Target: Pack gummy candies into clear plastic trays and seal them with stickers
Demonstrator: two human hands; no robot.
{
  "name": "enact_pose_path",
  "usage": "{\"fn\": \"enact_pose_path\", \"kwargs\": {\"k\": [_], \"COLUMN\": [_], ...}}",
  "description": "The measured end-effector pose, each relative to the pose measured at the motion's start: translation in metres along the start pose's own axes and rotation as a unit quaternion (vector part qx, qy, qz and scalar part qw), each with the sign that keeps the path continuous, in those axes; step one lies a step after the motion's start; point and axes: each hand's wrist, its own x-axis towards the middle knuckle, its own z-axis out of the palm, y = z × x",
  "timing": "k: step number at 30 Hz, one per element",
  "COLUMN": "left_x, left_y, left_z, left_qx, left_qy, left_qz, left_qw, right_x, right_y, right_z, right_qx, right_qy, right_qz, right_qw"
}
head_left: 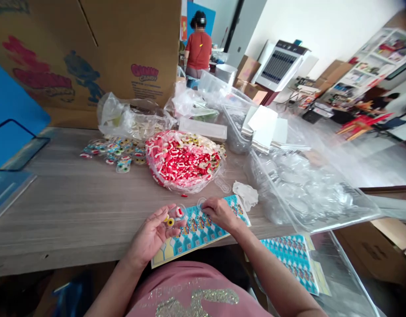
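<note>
My left hand [153,231], palm up, holds a small clear plastic case [175,216] with yellow eye-shaped candies and a red-and-white mouth-shaped candy in it. Under both hands lies a blue printed sticker sheet [198,231] at the table's front edge. My right hand [219,213] rests on its upper edge, fingers pinched together. Whether a sticker is between those fingertips is hidden. Beside them lies a clear plastic piece [201,202]. Just beyond stands a plastic bag [186,163] full of red-and-white mouth-shaped candies, with one loose red candy [184,195] before it.
Filled cases [123,163] are piled at left by a crumpled clear bag [123,116]. A large clear bin [325,224] of empty cases stands at right, near a crumpled tissue [245,195]. A large carton [123,53] stands behind. Another person [199,50] is farther back.
</note>
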Motion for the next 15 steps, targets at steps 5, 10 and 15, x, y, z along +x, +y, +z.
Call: {"fn": "enact_pose_path", "kwargs": {"k": [5,10,15], "left_x": [0.005,0.006,0.006], "left_y": [-0.003,-0.006,-0.005], "left_z": [0.004,0.009,0.012], "left_qx": [0.017,0.026,0.032], "left_qy": [-0.007,-0.009,-0.009], "left_qz": [-0.008,-0.014,-0.017], "left_qw": [1.000,1.000,0.999], "right_x": [0.006,-0.005,-0.010], "right_y": [0.002,-0.006,-0.002], "right_z": [0.001,0.005,0.002], "right_qx": [-0.018,-0.053,-0.181], "right_qy": [-0.001,0.012,0.055], "right_qz": [0.002,-0.001,-0.005], "right_qw": [1.000,0.999,0.982]}}
